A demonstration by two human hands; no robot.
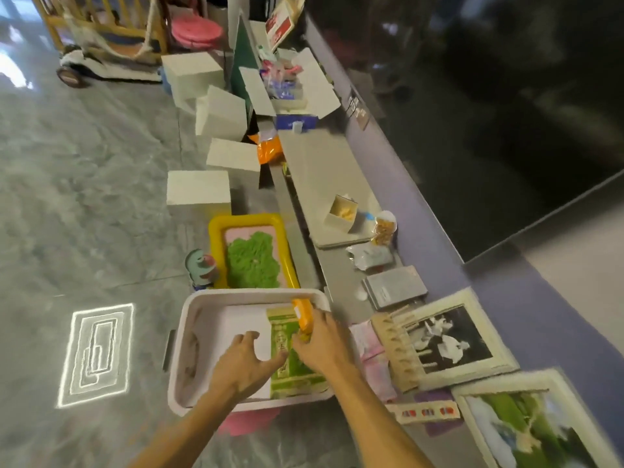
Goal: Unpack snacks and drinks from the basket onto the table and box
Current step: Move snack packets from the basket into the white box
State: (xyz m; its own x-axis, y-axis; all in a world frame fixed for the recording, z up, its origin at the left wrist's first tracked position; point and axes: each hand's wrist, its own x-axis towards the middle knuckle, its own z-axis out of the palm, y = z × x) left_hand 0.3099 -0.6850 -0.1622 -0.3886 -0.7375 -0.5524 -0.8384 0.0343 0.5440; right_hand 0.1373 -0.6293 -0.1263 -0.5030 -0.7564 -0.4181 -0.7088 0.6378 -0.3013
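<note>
A white plastic basket sits on the floor in front of me. Inside it lie white paper and a flat green snack packet along the right side. My right hand is shut on a small orange packet, held just above the basket's right rim. My left hand reaches into the basket with fingers spread, its thumb touching the green packet's left edge. On the low grey table to the right stand a small open white box and a clear bag of snacks.
A yellow tray with green material sits beyond the basket, several white boxes beyond that. Framed pictures, a grey flat box and a white pouch lie to the right along the purple wall. An orange bag rests by the table's far end.
</note>
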